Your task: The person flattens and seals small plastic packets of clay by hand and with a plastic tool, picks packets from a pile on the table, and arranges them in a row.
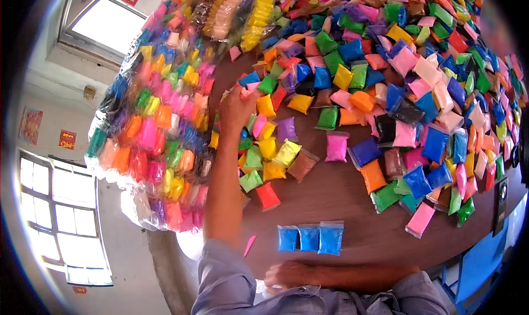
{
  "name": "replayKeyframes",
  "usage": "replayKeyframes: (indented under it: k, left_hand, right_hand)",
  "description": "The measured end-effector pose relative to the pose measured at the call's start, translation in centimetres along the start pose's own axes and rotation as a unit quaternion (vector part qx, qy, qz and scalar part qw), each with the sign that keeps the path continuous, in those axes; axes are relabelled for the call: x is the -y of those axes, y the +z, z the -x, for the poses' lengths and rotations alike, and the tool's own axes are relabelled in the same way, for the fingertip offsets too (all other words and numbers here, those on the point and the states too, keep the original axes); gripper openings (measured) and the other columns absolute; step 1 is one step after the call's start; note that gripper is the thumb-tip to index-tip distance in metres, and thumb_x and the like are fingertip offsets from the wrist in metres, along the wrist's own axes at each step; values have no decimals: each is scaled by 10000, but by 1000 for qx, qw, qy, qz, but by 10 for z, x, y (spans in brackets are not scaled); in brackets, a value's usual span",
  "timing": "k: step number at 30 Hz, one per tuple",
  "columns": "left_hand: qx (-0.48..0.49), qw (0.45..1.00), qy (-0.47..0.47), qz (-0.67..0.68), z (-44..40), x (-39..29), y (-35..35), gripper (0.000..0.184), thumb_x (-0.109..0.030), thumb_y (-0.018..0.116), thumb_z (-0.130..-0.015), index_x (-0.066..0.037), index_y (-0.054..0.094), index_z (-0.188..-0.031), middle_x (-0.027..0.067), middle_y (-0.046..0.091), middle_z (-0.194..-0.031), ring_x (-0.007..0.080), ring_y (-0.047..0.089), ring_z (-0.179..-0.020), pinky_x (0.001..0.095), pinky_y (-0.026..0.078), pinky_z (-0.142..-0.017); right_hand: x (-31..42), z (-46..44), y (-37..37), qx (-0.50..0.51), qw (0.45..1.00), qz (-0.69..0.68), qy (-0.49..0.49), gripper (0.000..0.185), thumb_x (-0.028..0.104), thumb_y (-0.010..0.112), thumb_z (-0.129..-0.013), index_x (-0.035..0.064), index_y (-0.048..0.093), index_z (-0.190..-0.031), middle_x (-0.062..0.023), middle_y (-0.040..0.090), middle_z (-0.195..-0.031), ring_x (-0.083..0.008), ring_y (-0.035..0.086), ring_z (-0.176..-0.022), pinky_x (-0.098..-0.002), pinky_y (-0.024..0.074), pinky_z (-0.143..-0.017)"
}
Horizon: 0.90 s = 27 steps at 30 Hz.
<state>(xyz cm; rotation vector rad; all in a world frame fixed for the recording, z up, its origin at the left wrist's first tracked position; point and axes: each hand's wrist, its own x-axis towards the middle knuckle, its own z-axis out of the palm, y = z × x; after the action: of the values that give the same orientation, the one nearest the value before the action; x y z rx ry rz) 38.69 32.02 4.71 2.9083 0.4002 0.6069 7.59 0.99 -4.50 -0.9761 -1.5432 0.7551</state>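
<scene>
My left hand (238, 106) reaches to the left part of the pile of small coloured packets, beside a yellow packet (265, 106) and a green one (266, 85). Its fingertips are too small and blurred to tell what they hold. My right hand (289, 275) rests at the table's near edge, fingers curled in, with a bit of something whitish under it that I cannot make out. Between the hands, nearer the right one, three blue packets (309, 239) lie side by side in a row. A thin pink piece (249, 245) lies to their left.
Large clear bags of coloured packets (160, 116) stand along the left. A wide heap of loose packets (408, 116) covers the back and right of the brown table (308, 205). Bundled yellow packets (258, 22) lie at the back. A dark metal-like strip (501, 205) is at the right edge.
</scene>
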Motion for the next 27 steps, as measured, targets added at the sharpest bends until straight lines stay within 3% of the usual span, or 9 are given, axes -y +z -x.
replayKeyframes:
  k: [4, 9, 15, 17, 21, 22, 23, 25, 27]
  left_hand:
    - [66, 995, 4, 70, 21, -23, 9, 493, -474, 761, -942, -70, 748, -1224, 146, 772, -1047, 270, 742, -936, 406, 576, -850]
    - [97, 971, -16, 220, 18, -19, -12, 413, -414, 757, -966, -40, 778, -1138, 106, 781, -984, 179, 735, -914, 333, 571, -825]
    - [-28, 981, -109, 157, -11, 40, 0, 310, -308, 765, -913, -24, 781, -1035, 184, 777, -1016, 313, 744, -936, 400, 572, -833]
    - [-96, 995, 7, -29, -9, 40, 7, 265, -256, 764, -901, -18, 771, -1017, 192, 765, -999, 379, 717, -965, 452, 559, -876]
    - [-94, 981, 169, -9, -31, 37, 18, 319, -154, 771, -847, -15, 710, -1127, 175, 701, -994, 409, 668, -985, 505, 539, -873]
    - [-32, 989, 141, -15, -37, 38, 21, 348, -156, 767, -845, -15, 703, -1157, 187, 713, -1035, 410, 670, -1010, 500, 542, -901]
    - [-44, 977, 205, -36, -48, 52, 33, 376, -172, 753, -871, -30, 707, -1216, 211, 731, -1094, 417, 687, -1018, 503, 552, -920]
    - [36, 988, 118, -88, -43, 44, 29, 454, -216, 740, -910, -69, 688, -1336, 241, 743, -1108, 437, 710, -1002, 509, 570, -897]
    - [-21, 978, 195, -77, -35, 52, 34, 448, -227, 743, -908, -109, 697, -1338, 226, 749, -1064, 438, 710, -980, 528, 571, -869]
  right_hand:
    - [0, 0, -4, 16, 1000, 7, 3, 254, 312, 646, -946, 85, 637, -832, -127, 637, -860, -330, 654, -903, -467, 536, -822]
    - [1, 1, -4, 19, 1000, -4, 6, 229, 314, 617, -963, 102, 645, -881, -119, 638, -893, -323, 657, -922, -457, 540, -831]
    - [-10, 3, 10, 37, 998, 11, 45, 219, 322, 614, -970, 116, 660, -913, -99, 644, -916, -306, 664, -958, -452, 555, -847]
    - [-26, 6, 32, 35, 998, 60, 8, 221, 309, 627, -955, 107, 670, -877, -94, 662, -912, -295, 684, -948, -450, 571, -826]
    - [-16, 3, 23, 28, 995, 87, 33, 215, 300, 637, -940, 107, 675, -855, -94, 670, -904, -295, 693, -937, -450, 579, -813]
    - [-13, 2, 23, 23, 995, 90, 43, 213, 297, 640, -937, 106, 676, -849, -94, 672, -902, -295, 695, -934, -450, 581, -810]
    - [-9, 0, 22, 19, 995, 88, 54, 212, 295, 643, -933, 106, 677, -844, -94, 674, -900, -295, 697, -931, -450, 582, -807]
    - [-3, 2, 20, 18, 994, 86, 63, 209, 290, 648, -926, 106, 679, -833, -94, 678, -896, -295, 702, -925, -449, 586, -800]
    - [0, 1, 16, 12, 995, 75, 67, 207, 288, 651, -922, 106, 680, -827, -94, 680, -894, -295, 704, -922, -449, 588, -797]
